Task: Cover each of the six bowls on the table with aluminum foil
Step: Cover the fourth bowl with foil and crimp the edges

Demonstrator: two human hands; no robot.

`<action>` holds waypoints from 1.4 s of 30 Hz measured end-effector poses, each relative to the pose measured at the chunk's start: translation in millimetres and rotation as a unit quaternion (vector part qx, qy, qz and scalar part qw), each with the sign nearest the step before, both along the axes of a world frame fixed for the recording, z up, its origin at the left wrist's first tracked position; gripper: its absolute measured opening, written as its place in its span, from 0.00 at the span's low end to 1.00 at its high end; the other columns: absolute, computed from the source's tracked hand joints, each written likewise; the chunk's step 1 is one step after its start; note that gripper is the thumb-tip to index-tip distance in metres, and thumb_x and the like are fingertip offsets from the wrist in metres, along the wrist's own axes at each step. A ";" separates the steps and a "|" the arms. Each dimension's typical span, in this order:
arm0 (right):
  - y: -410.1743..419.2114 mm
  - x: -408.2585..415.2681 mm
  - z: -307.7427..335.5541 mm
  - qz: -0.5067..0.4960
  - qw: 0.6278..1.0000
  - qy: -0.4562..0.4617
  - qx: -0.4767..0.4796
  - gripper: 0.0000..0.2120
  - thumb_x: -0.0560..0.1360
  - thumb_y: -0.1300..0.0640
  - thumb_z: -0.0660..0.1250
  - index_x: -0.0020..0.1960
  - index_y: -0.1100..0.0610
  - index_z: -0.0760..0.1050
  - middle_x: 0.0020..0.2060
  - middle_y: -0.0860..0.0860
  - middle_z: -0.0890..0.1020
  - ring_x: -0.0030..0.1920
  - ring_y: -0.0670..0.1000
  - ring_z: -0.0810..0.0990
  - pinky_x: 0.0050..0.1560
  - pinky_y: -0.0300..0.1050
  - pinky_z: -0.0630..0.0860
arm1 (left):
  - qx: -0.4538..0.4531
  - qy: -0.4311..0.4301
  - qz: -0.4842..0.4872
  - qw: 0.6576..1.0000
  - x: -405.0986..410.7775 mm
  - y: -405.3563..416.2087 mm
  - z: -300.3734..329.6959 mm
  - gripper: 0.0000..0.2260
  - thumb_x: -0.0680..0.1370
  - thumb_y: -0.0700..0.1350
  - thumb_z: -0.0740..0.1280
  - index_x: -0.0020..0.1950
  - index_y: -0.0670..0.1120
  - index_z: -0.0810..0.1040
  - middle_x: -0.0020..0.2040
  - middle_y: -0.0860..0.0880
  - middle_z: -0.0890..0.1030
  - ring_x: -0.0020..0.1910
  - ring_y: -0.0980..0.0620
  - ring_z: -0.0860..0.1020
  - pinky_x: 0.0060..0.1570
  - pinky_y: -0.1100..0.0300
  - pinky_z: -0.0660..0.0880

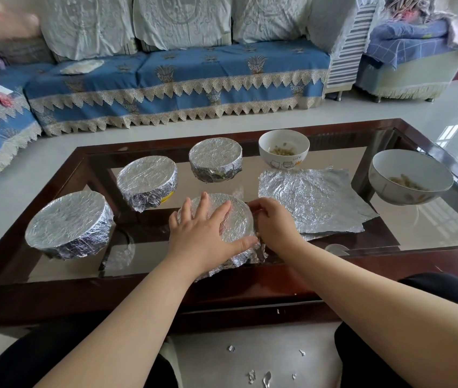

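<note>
— Hands first: our left hand lies flat, fingers spread, on the foil-topped bowl at the table's near edge.
— Our right hand pinches its foil rim. Beside it, the loose foil sheet lies flat, long axis left-right.

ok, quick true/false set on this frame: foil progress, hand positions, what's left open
1. Both uncovered white ceramic bowls sit on the person's right side of the glass-topped table. True.
2. The left hand lies flat on the foil-topped bowl nearest the person. True.
3. The right hand holds the spare aluminium foil sheets. False: it works the foil at that bowl's side.
4. Five bowls have foil on them. False: four.
5. The uncovered bowls are empty. False: both hold food.
</note>
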State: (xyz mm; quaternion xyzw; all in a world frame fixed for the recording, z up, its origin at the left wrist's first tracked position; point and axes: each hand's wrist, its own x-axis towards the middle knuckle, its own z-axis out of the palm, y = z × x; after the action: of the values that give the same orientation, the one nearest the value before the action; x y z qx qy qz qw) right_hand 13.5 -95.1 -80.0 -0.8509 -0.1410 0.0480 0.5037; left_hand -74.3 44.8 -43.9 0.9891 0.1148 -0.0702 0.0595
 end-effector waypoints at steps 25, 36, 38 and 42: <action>-24.5 -18.5 6.4 0.083 0.927 0.296 0.215 0.06 0.80 0.54 0.62 0.55 0.53 0.76 0.40 0.55 0.77 0.34 0.49 0.70 0.26 0.35 0.66 | -0.005 -0.007 0.028 1.000 0.7 -5.6 -1.2 0.46 0.65 0.82 0.46 0.79 0.64 0.47 0.82 0.49 0.41 0.80 0.39 0.40 0.75 0.37 0.44; -24.6 -10.5 -11.0 0.115 0.859 0.375 0.328 0.12 0.78 0.63 0.63 0.61 0.58 0.77 0.49 0.53 0.83 0.41 0.47 0.76 0.41 0.40 0.67 | -0.008 -0.003 0.033 0.999 0.5 -5.9 -0.4 0.48 0.62 0.83 0.44 0.79 0.65 0.48 0.82 0.49 0.41 0.80 0.40 0.40 0.75 0.38 0.45; -23.9 -11.6 -11.8 0.111 0.862 0.364 0.335 0.09 0.79 0.63 0.61 0.53 0.58 0.80 0.43 0.49 0.84 0.38 0.45 0.76 0.40 0.37 0.65 | -0.007 -0.004 0.034 0.999 0.3 -6.0 -0.2 0.48 0.62 0.83 0.44 0.79 0.65 0.48 0.82 0.49 0.41 0.80 0.40 0.40 0.74 0.38 0.45; -21.2 -16.1 -15.5 0.078 0.862 0.349 0.359 0.08 0.80 0.63 0.61 0.44 0.61 0.77 0.36 0.51 0.81 0.33 0.44 0.75 0.38 0.35 0.70 | -0.006 -0.001 0.035 0.999 0.9 -6.8 0.9 0.48 0.61 0.83 0.42 0.79 0.65 0.48 0.82 0.49 0.41 0.80 0.40 0.40 0.75 0.38 0.45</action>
State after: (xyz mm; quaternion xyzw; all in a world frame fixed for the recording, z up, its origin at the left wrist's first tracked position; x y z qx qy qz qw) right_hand -2.5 -116.3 -95.5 -0.5246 -0.0294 0.3276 0.7852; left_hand -73.4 38.0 -43.1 0.9842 0.1491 -0.0674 0.0678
